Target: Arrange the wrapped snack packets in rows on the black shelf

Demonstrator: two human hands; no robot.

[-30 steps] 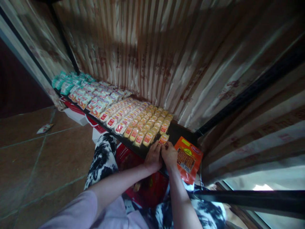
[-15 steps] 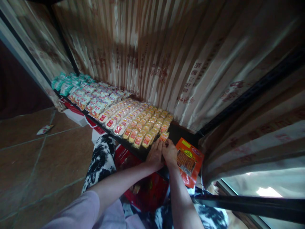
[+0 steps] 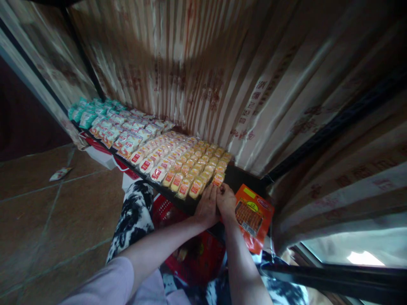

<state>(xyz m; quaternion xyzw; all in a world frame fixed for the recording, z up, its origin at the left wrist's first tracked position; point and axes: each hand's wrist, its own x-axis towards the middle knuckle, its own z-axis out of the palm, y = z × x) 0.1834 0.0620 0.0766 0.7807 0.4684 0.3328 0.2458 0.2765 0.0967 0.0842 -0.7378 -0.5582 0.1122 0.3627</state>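
The left hand (image 3: 207, 207) and right hand (image 3: 226, 202) are brought together; by their fingertips the near end of a small yellow snack in clear, red-labelled plastic wrap (image 3: 218, 180) is grasped — at the front of the rightmost column on the black shelf (image 3: 240, 176). Similar yellow wrapped snacks (image 3: 185, 187) are ranged leftward; a flat orange plastic bag (image 3: 251, 220) is placed to the right — a red plastic basket (image 3: 163, 206) is seen below.

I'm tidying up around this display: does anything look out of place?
Yes. What looks like a small packet lies alone on the tiled floor, at the picture's left. It seems odd because the wrapped snacks sit in rows on the black shelf.
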